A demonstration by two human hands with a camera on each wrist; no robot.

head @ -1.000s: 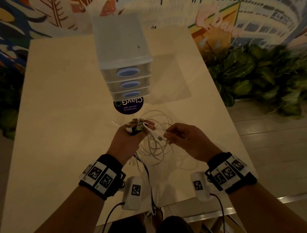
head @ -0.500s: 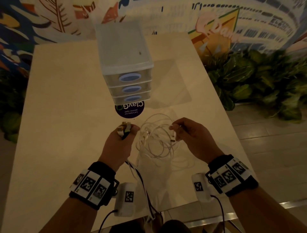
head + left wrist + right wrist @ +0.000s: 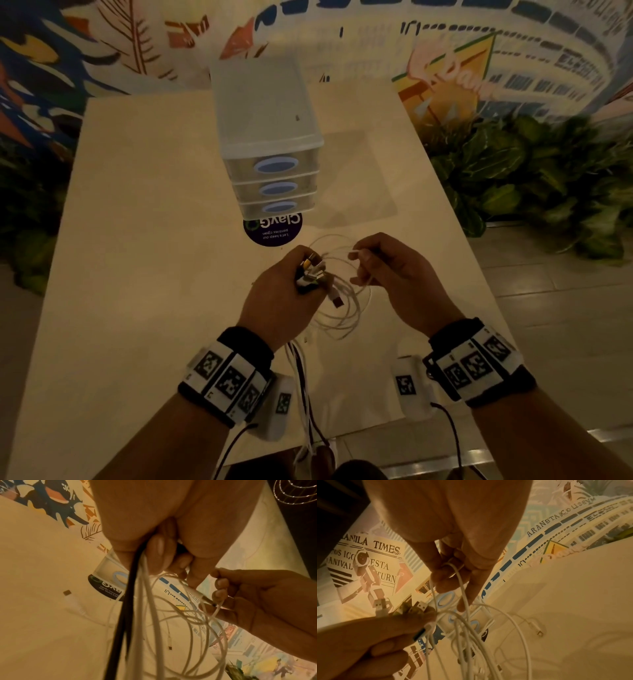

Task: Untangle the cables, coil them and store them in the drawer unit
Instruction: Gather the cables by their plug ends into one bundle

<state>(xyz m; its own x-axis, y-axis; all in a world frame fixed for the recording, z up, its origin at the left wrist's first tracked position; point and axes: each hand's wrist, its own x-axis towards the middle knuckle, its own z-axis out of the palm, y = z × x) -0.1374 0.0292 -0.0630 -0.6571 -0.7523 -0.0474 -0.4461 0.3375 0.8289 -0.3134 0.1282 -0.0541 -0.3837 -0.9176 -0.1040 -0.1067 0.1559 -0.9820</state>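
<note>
Here, left hand (image 3: 284, 298) clamping bundled plugs (image 3: 310, 270) above counter (image 3: 137, 274); right hand (image 3: 394, 274) pinching one white cable (image 3: 342, 308). Best drawn free loop by loop, slowly, drawers (image 3: 274, 185) shut behind.

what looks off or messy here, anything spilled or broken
Nothing spilled or visibly broken. The white cables hang in tangled, overlapping loops between the left hand and right hand. The drawer unit stands upright, drawers closed.
</note>
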